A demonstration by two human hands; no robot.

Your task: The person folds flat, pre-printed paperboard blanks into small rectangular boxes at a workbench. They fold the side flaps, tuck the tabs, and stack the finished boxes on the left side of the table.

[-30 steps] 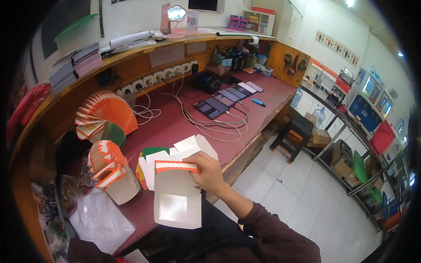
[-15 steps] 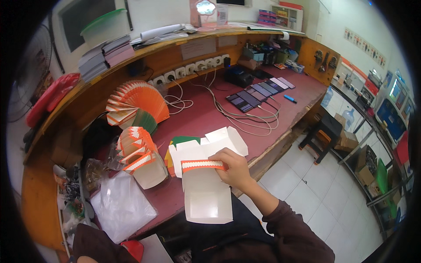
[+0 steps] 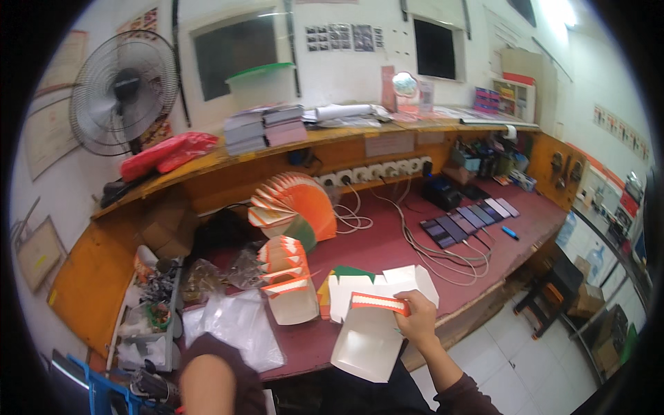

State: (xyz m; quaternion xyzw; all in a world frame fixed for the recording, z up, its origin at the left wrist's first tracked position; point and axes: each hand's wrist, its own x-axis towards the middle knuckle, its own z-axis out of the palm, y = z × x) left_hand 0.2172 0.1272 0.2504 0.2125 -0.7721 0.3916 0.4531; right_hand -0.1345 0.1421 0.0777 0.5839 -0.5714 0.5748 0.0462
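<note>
My right hand (image 3: 418,317) is closed on the upper corner of a partly folded paper box (image 3: 370,344), which has a white inside and an orange edge with a white scalloped strip. The box hangs tilted over the table's front edge. Just behind it lie flat white cardboard blanks (image 3: 409,278), with green and yellow pieces showing beneath. To the left stands a nested row of similar orange-and-white boxes (image 3: 290,302); a larger fan of them (image 3: 315,200) curves behind. Of my left arm only the dark sleeve and bare forearm (image 3: 209,387) show at the lower edge; its hand is out of sight.
Clear plastic bags (image 3: 238,332) lie on the table (image 3: 387,235) at the left, beside a grey bin of odds and ends (image 3: 155,346). Several phones (image 3: 470,220) with cables lie at the right, near a blue marker (image 3: 510,233). A black stool (image 3: 553,283) stands beyond the table.
The view has swung left and up, bringing the fan and wall into sight. My right hand keeps its hold on the box, which now tilts more. My left forearm shows more at the lower edge.
</note>
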